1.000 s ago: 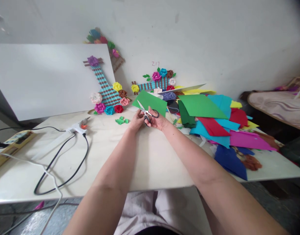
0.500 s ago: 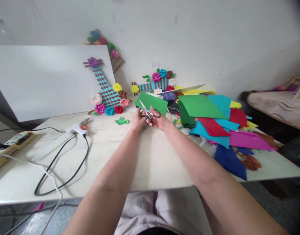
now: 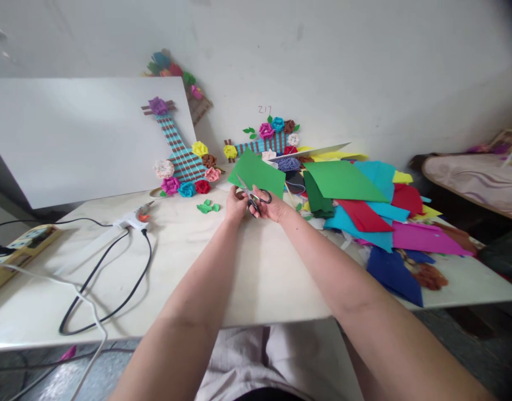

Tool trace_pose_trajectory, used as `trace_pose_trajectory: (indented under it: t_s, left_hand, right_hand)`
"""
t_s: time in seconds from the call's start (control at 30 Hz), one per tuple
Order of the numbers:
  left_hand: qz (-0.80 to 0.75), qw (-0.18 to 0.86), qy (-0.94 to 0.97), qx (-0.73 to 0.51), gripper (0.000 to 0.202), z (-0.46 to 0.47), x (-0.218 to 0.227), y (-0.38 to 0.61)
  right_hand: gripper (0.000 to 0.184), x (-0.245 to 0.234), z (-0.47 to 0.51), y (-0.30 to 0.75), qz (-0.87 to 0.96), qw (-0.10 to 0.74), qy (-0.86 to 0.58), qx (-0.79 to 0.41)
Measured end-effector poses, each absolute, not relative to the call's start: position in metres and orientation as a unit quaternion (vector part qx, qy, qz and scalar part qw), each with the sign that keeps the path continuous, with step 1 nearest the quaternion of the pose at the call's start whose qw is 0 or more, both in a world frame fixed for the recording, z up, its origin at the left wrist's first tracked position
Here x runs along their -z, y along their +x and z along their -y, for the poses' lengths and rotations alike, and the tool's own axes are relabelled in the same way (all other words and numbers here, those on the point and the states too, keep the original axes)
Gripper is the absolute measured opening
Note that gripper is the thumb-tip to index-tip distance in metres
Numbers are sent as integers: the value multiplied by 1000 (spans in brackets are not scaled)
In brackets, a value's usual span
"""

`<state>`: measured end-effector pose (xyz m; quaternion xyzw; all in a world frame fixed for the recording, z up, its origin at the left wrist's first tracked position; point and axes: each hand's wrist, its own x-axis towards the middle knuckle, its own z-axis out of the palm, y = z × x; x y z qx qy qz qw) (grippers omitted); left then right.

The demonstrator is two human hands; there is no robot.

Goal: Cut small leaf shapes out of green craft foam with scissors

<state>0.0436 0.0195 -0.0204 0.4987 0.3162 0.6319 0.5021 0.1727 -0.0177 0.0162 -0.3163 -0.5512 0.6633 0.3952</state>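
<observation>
My right hand [image 3: 273,210] is closed around the black handles of a pair of scissors [image 3: 253,196], whose silver blades point up and left. The blades lie across a green paper sheet [image 3: 256,172] that slants upward behind both hands. My left hand [image 3: 236,203] pinches the sheet's lower left edge close to the blades; its fingertips are partly hidden. To the left of it, small cut green paper leaves [image 3: 208,206] lie on the white table [image 3: 189,262].
Coloured paper sheets [image 3: 364,214] are heaped on the right. A glue gun [image 3: 133,218] with a looping black cord [image 3: 149,262] lies left, near a power strip [image 3: 26,250]. Two flower-trimmed guitar shapes [image 3: 185,161] [image 3: 256,146] stand at the back, beside a white board [image 3: 80,139].
The green sheet has tilted, its upper corner rising. The scissors have turned slightly, with the blade tips lower. Both hands stay nearly in place.
</observation>
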Motion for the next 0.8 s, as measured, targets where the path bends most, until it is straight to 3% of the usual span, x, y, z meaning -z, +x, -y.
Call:
trace_pose_trajectory:
  t_s: [0.17, 0.33, 0.8]
  left_hand:
    - [-347, 435, 495, -668, 27, -16, 16, 52]
    - [-390, 413, 495, -657, 23, -14, 13, 52]
    - [-321, 526, 514, -597, 46, -4, 11, 42]
  right_hand:
    - [50, -17, 17, 174, 556, 400, -309, -660]
    - [49, -20, 19, 179, 575, 389, -329, -640]
    - [46, -28, 24, 191, 656, 352, -339, -576]
